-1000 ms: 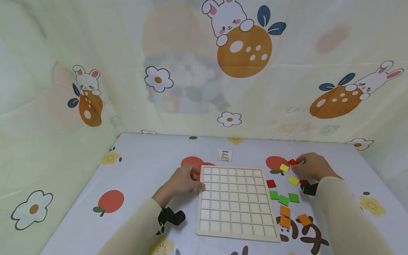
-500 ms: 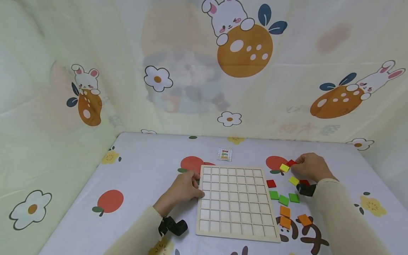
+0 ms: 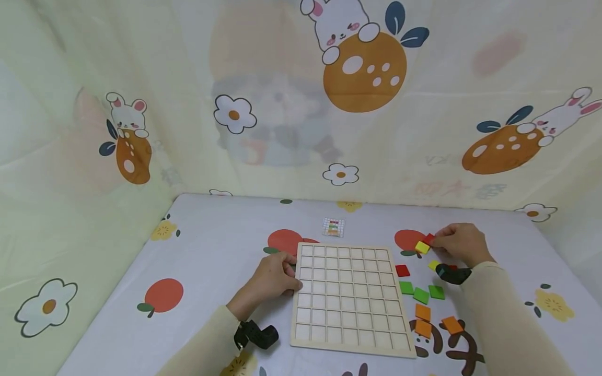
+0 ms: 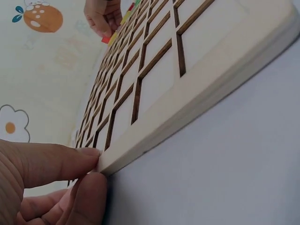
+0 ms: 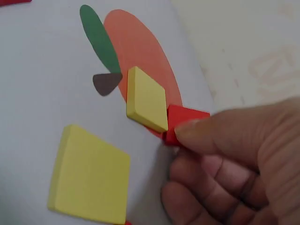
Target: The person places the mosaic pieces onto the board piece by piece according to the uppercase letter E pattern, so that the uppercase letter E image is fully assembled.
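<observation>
We count one gridded wooden board [image 3: 348, 300] at lower centre; to its right, three green tiles [image 3: 421, 296], three orange tiles [image 3: 423, 329], two yellow tiles [image 3: 422, 247] and three red tiles [image 3: 402, 270] (one partly hidden behind a black wrist camera [image 3: 450, 273]). One small card [image 3: 333, 227] lies above the board. Below us is a white, fruit-printed tabletop [image 3: 221, 224]; a rabbit-print curtain [image 3: 188, 52] fills the upper frame. The left hand [image 3: 270, 277], left of centre, pinches the board's left edge; the right hand [image 3: 463, 244], at right, its thumb and fingers nearly closed, pinches one red tile [image 5: 185, 115] just beside a yellow one.
</observation>
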Motion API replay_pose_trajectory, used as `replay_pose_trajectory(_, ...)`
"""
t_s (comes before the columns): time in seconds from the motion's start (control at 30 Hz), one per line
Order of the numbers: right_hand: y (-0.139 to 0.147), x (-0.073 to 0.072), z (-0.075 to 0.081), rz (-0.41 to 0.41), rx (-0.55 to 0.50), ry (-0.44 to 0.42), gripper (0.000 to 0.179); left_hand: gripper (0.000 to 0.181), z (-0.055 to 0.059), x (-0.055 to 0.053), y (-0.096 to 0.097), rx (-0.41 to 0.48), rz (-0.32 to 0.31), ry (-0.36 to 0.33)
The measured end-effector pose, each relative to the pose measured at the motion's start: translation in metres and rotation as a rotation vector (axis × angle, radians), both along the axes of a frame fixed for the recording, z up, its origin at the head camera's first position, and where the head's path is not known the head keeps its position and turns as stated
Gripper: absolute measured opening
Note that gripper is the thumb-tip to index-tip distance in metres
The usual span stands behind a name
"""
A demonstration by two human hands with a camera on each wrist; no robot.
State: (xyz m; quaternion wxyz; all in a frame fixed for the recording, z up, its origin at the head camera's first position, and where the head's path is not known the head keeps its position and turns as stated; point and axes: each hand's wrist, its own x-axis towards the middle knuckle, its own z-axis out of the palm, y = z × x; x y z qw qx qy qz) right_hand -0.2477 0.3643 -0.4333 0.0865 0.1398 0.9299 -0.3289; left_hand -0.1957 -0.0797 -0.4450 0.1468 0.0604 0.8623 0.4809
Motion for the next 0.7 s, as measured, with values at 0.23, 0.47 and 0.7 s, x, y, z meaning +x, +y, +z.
replay_pose_trajectory(0.23, 0.003, -0.002, -0.003, 0.062, -0.095, -0.027, 0.05, 0.045, 0.001, -0.004, 0.005, -0.018, 0.014, 0.012)
replay_pose_trajectory(0.47, 0.007, 0.0, 0.005, 0.139, -0.056, -0.079, 0.051, 0.032, 0.001, -0.004, 0.005, -0.015, 0.039, 0.012)
replay_pose_trajectory(0.7, 0.011, 0.0, 0.014, 0.186, 0.013, -0.135, 0.052, 0.029, -0.001, 0.0, 0.002, 0.045, 0.053, -0.039)
